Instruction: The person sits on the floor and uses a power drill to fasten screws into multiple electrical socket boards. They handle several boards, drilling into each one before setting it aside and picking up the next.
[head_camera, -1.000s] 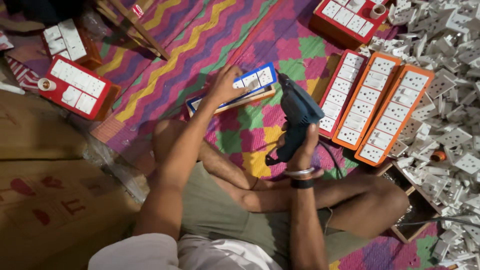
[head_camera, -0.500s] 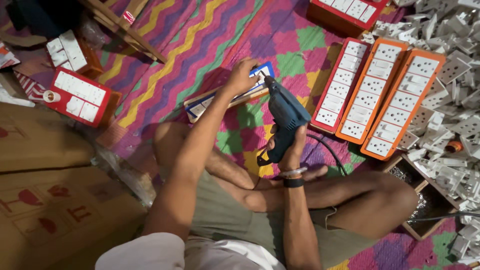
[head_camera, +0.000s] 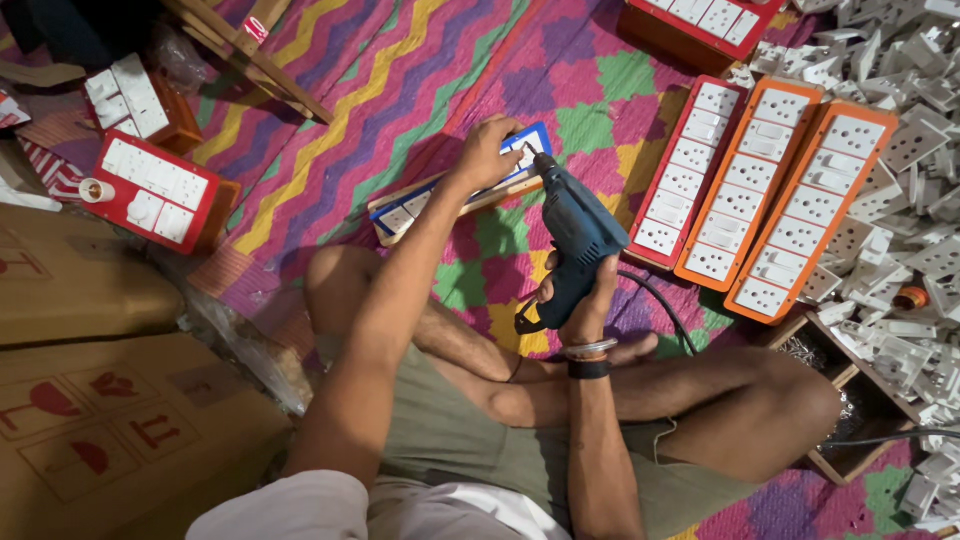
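I sit cross-legged on a bright woven mat. My left hand (head_camera: 487, 152) presses down on a long blue-edged switch board (head_camera: 410, 208) lying on the mat in front of my knees. My right hand (head_camera: 578, 300) grips the handle of a dark blue electric drill (head_camera: 575, 235). The drill's tip touches the board's far end, just beside my left fingers. A black cord (head_camera: 660, 305) runs from the drill across my leg.
Three finished boards, one red (head_camera: 690, 170) and two orange (head_camera: 750, 190), lie side by side at right. A heap of white sockets (head_camera: 900, 150) fills the far right. Red boards (head_camera: 150, 190) sit at left, cardboard boxes (head_camera: 90, 400) at lower left, a wooden tray (head_camera: 850, 400) by my knee.
My right hand has swung the drill left and down until its tip meets the blue board. My left hand has stayed on the board's end.
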